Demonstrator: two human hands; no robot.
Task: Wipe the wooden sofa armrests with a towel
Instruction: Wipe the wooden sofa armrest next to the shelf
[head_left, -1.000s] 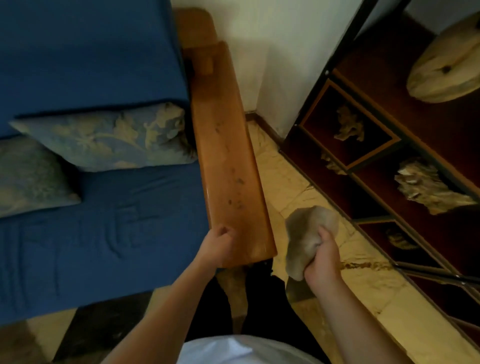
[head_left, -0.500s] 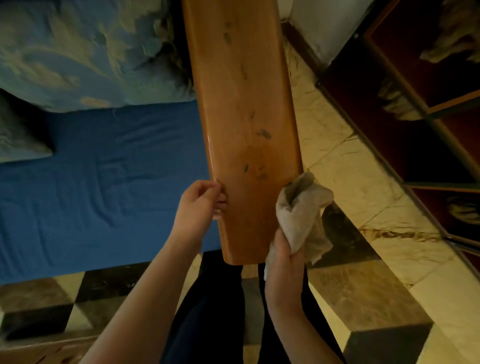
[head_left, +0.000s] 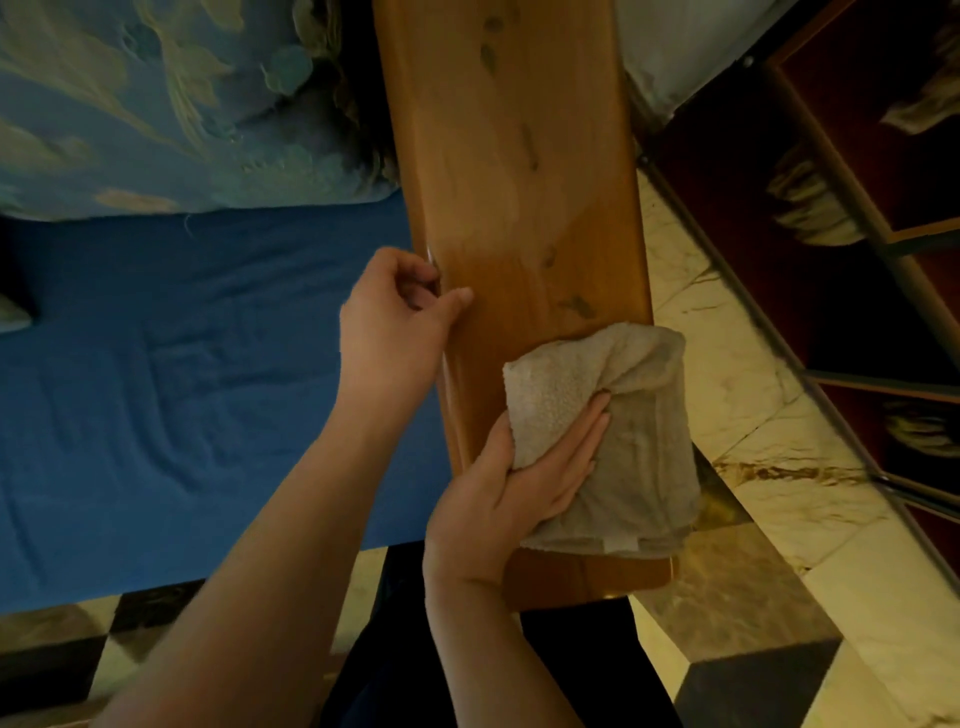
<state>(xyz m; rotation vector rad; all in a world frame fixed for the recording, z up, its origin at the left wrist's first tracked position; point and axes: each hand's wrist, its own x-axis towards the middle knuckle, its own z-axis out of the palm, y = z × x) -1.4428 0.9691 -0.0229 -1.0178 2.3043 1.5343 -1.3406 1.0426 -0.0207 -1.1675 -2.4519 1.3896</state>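
Now, head view, looking down along the sofa arm:
Change: a second ago your right hand held the towel balled up in the air beside the armrest; now the towel lies on the wood and the view sits closer.
Armrest (head_left: 519, 182): long flat plank of glossy orange-brown wood, rounded edges, dark knots in the grain, running away from you.
Towel (head_left: 623, 441): beige terry cloth, nubbly, loosely folded, resting on the near end of the armrest and drooping over its right edge.
Right hand (head_left: 514, 493): lies flat on the towel, fingers stretched along a fold, thumb tucked under a corner, pressing it to the wood.
Left hand (head_left: 395, 332): loosely curled, fingertips and thumb touching the armrest's left edge; it grasps nothing else.
Seat cushion (head_left: 182, 389): deep blue fabric, lightly creased, just left of the armrest.
Pillow (head_left: 171, 98): pale blue with a cream leaf pattern, against the armrest's far left side.
Floor (head_left: 727, 364): polished marble tiles, cream and dark.
Cabinet (head_left: 831, 234): dark red-brown shelves at right; contents too blurred to tell.
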